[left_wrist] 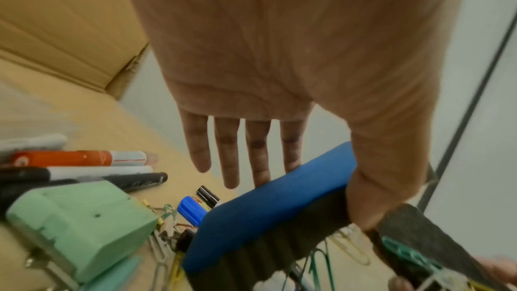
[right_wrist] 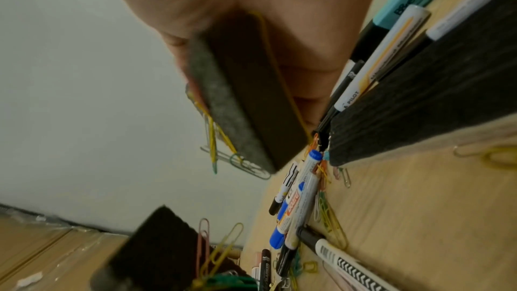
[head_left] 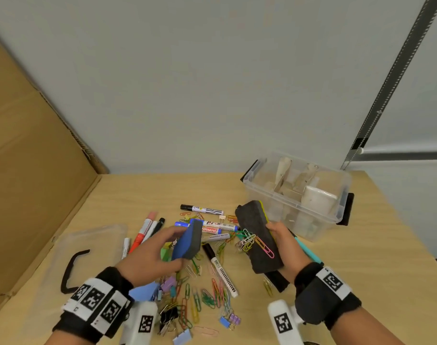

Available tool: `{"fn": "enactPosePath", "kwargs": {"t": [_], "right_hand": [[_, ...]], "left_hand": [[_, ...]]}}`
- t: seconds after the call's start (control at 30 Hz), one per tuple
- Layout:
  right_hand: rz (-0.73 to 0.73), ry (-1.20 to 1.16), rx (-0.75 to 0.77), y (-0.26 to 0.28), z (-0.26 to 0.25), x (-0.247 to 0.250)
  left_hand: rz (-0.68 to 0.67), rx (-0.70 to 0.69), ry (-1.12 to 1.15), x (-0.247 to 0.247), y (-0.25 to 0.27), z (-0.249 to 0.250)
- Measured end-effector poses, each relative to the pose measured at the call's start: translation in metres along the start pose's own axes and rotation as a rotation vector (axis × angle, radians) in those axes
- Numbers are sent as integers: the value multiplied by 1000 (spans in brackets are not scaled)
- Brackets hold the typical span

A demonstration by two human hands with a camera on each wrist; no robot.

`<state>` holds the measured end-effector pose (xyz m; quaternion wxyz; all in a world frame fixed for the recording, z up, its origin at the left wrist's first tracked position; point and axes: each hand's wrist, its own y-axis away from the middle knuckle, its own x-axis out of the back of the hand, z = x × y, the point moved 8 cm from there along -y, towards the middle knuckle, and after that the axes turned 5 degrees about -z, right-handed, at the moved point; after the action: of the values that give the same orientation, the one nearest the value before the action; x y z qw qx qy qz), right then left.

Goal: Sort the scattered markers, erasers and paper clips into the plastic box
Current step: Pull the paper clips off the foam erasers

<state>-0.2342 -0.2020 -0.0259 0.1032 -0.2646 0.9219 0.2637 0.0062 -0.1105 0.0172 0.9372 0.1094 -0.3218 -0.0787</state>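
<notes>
My left hand (head_left: 152,253) pinches a blue eraser (head_left: 188,241) with grey felt between thumb and fingers, above the pile; in the left wrist view the thumb presses the felt side of the blue eraser (left_wrist: 265,207) and the fingers (left_wrist: 232,154) stretch straight. My right hand (head_left: 284,242) grips a black felt eraser (head_left: 256,235) with a yellow back, tilted, with several paper clips (head_left: 252,241) clinging to its felt. The clear plastic box (head_left: 334,215) stands at the back right. Markers (head_left: 202,209) and paper clips (head_left: 207,295) lie scattered on the table.
The box's clear lid (head_left: 92,242) and a black handle piece (head_left: 71,270) lie at the left. A cardboard sheet (head_left: 25,170) walls the left side. Another black eraser (head_left: 278,280) and a teal marker (head_left: 309,250) lie under my right hand. Binder clips (head_left: 168,317) and a green stapler-like block (left_wrist: 78,225) sit nearby.
</notes>
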Motion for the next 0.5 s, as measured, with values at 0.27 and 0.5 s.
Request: {"fn": "enactPosePath", "kwargs": {"t": [0.27,0.5], "right_hand": [[-50,197,125,6,-14,-29],[-37,304,291,7,-27,-54]], "left_hand": [[40,-20,359,19,-9,-7],[33,-31,625,27,-22,-20]]}}
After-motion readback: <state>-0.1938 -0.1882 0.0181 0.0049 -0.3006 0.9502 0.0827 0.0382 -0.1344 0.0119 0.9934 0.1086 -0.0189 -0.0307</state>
